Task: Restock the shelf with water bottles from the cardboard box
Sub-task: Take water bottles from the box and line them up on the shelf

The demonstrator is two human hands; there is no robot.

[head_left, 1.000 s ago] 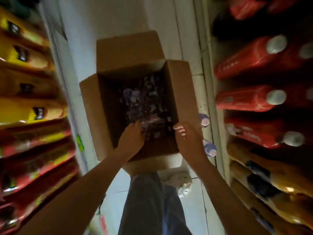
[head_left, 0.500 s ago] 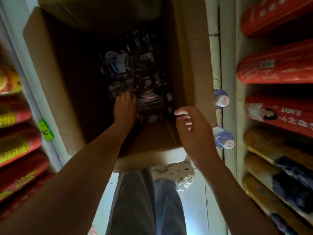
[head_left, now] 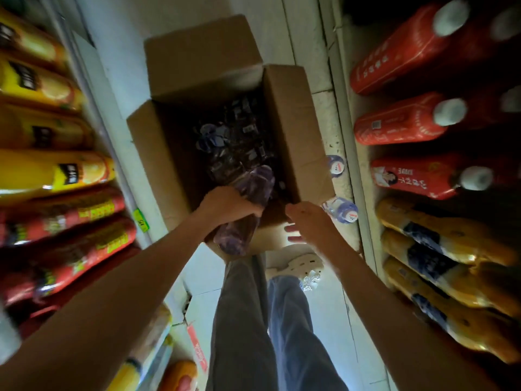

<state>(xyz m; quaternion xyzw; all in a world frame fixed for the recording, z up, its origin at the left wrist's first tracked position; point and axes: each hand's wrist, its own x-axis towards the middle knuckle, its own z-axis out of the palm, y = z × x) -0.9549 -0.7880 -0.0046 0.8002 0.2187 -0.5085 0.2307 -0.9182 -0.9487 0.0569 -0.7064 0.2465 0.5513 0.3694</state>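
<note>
An open cardboard box (head_left: 293, 128) stands on the pale floor between two shelving units, with several clear water bottles (head_left: 239, 139) lying in its dark bottom. My left hand (head_left: 228, 203) is shut around a clear, purple-tinted water bottle (head_left: 248, 204), held slantwise over the box's near edge. My right hand (head_left: 307, 220) hovers just right of it at the box's near right corner, fingers spread, holding nothing. Two more water bottles (head_left: 342, 210) stand on the floor right of the box, against the base of the right shelf.
The left shelf holds yellow bottles (head_left: 56, 173) and red ones (head_left: 70, 215). On the right shelf lie red bottles with white caps (head_left: 400, 122) above amber bottles (head_left: 445, 238). My legs (head_left: 253, 320) and a white shoe (head_left: 298, 266) are just below the box.
My left hand has closed on a bottle in the box and lifted it up to the near edge. My right hand stays beside the box. The view has pulled back upward.
</note>
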